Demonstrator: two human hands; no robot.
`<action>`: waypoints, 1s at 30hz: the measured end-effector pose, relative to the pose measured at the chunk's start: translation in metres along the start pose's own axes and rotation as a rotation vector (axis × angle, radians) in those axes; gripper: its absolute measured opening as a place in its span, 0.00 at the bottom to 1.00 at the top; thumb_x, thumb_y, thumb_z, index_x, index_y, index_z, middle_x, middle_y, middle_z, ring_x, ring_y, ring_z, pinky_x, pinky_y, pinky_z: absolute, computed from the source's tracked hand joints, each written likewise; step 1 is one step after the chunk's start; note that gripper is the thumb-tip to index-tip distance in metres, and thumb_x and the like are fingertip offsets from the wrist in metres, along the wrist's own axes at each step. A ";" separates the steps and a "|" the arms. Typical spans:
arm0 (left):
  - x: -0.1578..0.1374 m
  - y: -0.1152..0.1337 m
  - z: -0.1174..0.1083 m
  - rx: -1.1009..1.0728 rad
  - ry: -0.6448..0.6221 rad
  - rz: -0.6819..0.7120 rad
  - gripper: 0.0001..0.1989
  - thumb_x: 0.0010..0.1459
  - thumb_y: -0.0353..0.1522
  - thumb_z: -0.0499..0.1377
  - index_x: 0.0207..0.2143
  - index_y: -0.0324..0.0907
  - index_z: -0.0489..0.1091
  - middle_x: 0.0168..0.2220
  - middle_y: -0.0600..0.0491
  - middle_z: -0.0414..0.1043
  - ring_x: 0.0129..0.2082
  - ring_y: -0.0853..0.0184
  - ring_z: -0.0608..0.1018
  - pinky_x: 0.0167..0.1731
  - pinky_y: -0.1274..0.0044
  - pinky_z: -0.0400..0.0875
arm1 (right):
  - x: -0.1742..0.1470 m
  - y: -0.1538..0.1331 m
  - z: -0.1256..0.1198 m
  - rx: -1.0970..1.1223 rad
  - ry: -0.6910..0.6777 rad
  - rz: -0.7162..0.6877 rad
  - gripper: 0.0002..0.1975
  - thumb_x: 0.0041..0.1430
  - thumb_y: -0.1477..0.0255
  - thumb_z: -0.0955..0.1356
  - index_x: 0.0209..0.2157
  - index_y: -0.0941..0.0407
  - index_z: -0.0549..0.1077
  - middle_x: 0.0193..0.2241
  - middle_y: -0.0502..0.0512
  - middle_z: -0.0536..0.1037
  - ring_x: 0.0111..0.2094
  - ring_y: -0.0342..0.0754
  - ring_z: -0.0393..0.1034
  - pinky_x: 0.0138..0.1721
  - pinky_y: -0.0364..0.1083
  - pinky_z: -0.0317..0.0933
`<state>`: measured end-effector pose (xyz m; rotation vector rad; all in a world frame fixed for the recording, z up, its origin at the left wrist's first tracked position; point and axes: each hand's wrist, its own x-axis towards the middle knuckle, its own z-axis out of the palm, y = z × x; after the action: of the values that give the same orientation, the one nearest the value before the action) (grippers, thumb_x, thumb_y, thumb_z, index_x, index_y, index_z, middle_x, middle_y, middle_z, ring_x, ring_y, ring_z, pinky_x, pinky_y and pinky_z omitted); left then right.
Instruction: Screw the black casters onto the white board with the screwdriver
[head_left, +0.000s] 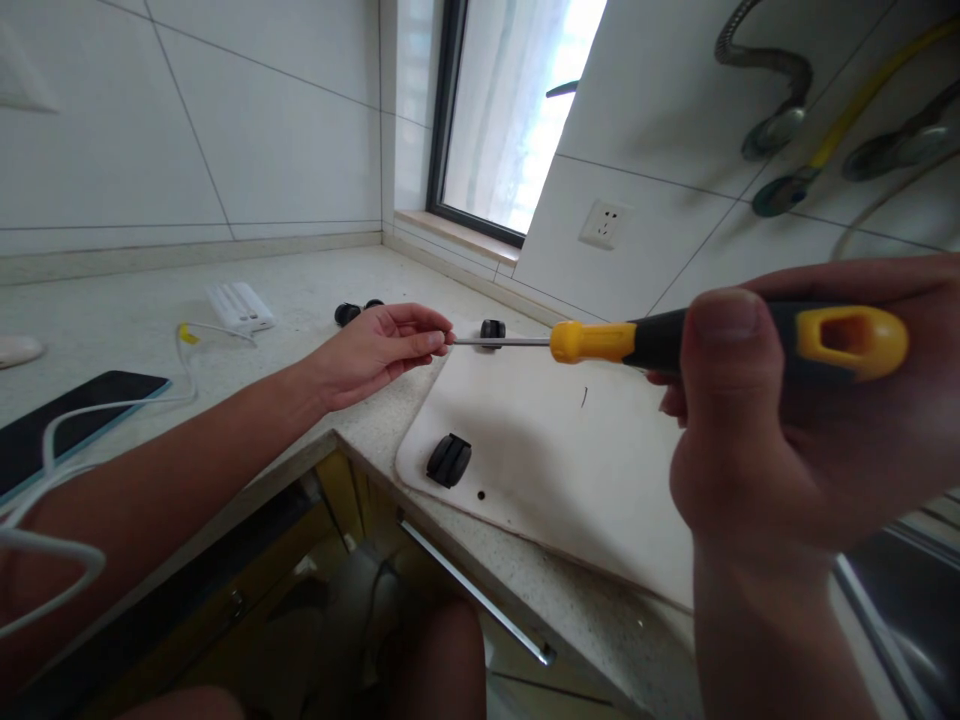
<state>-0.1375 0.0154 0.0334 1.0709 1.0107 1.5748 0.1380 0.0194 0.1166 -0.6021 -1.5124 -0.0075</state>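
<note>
My right hand (pixel 757 400) is closed around the black and yellow handle of a screwdriver (pixel 600 342), held level above a white board (pixel 570 480) with its shaft pointing left. The thumb lies along the handle. My left hand (pixel 390 345) pinches the far end of the shaft between thumb and fingers. The tip is hidden there, and I cannot tell whether something small is held with it. Two black caster wheels, one nearer (pixel 448 460) and one farther (pixel 492 332), are on the board. More black casters (pixel 358 312) lie behind my left hand.
On the left of the counter (pixel 315 275) are a white power bank (pixel 240 306), a white cable (pixel 187 370) and a dark phone (pixel 82 420). A drawer handle (pixel 472 590) runs below the counter edge. A wall socket (pixel 604 223) and pipes (pixel 780 130) are at the back right.
</note>
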 end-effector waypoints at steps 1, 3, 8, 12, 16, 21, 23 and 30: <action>-0.001 0.001 0.001 -0.012 -0.006 -0.006 0.19 0.44 0.34 0.85 0.38 0.43 0.86 0.39 0.51 0.86 0.36 0.71 0.84 0.39 0.82 0.79 | 0.000 0.000 0.000 -0.002 -0.004 -0.009 0.08 0.67 0.60 0.73 0.39 0.47 0.72 0.34 0.51 0.73 0.28 0.47 0.65 0.30 0.52 0.58; -0.004 0.002 0.003 -0.021 -0.005 -0.022 0.19 0.45 0.33 0.84 0.38 0.42 0.85 0.38 0.51 0.86 0.36 0.70 0.85 0.37 0.82 0.80 | -0.001 -0.001 0.000 -0.008 -0.011 -0.033 0.08 0.67 0.60 0.73 0.38 0.46 0.72 0.33 0.50 0.72 0.28 0.47 0.65 0.30 0.51 0.57; -0.008 0.004 0.008 0.010 0.015 -0.044 0.15 0.50 0.31 0.81 0.39 0.41 0.84 0.39 0.49 0.87 0.39 0.64 0.87 0.39 0.77 0.82 | -0.001 -0.004 0.002 -0.008 -0.008 -0.014 0.10 0.66 0.60 0.73 0.36 0.47 0.71 0.33 0.52 0.71 0.27 0.48 0.64 0.29 0.52 0.56; -0.009 0.003 0.012 -0.011 0.028 -0.045 0.14 0.51 0.30 0.81 0.39 0.41 0.84 0.38 0.49 0.87 0.38 0.66 0.87 0.39 0.78 0.82 | -0.003 -0.004 0.003 -0.001 -0.023 -0.009 0.10 0.65 0.58 0.74 0.37 0.47 0.73 0.36 0.55 0.72 0.29 0.51 0.65 0.29 0.55 0.57; -0.010 0.000 0.014 -0.109 0.022 -0.039 0.16 0.48 0.30 0.83 0.38 0.41 0.86 0.36 0.50 0.86 0.36 0.70 0.85 0.38 0.83 0.81 | -0.005 -0.002 0.003 0.062 -0.012 0.002 0.11 0.63 0.56 0.75 0.40 0.46 0.76 0.37 0.56 0.73 0.30 0.54 0.68 0.28 0.57 0.59; -0.011 0.001 0.015 -0.200 0.030 -0.019 0.14 0.49 0.28 0.83 0.38 0.41 0.86 0.35 0.51 0.85 0.36 0.71 0.84 0.38 0.83 0.80 | -0.002 0.002 0.002 0.181 -0.064 -0.030 0.07 0.62 0.63 0.76 0.41 0.47 0.79 0.42 0.56 0.75 0.31 0.51 0.69 0.25 0.54 0.62; -0.011 0.003 0.015 -0.200 0.060 0.007 0.12 0.52 0.27 0.81 0.38 0.41 0.85 0.36 0.52 0.85 0.37 0.70 0.84 0.39 0.81 0.79 | 0.001 0.005 0.002 0.272 -0.111 -0.013 0.07 0.63 0.66 0.76 0.42 0.48 0.79 0.42 0.55 0.74 0.30 0.49 0.70 0.23 0.52 0.63; -0.020 -0.004 0.017 -0.041 0.099 0.091 0.21 0.62 0.35 0.75 0.56 0.45 0.80 0.48 0.48 0.85 0.48 0.64 0.84 0.49 0.74 0.79 | 0.009 0.023 0.011 0.424 -0.067 -0.002 0.07 0.62 0.70 0.75 0.41 0.49 0.77 0.36 0.50 0.75 0.25 0.44 0.72 0.16 0.45 0.62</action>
<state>-0.1172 -0.0011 0.0311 1.0314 1.0038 1.7294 0.1371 0.0462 0.1157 -0.2613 -1.5203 0.3268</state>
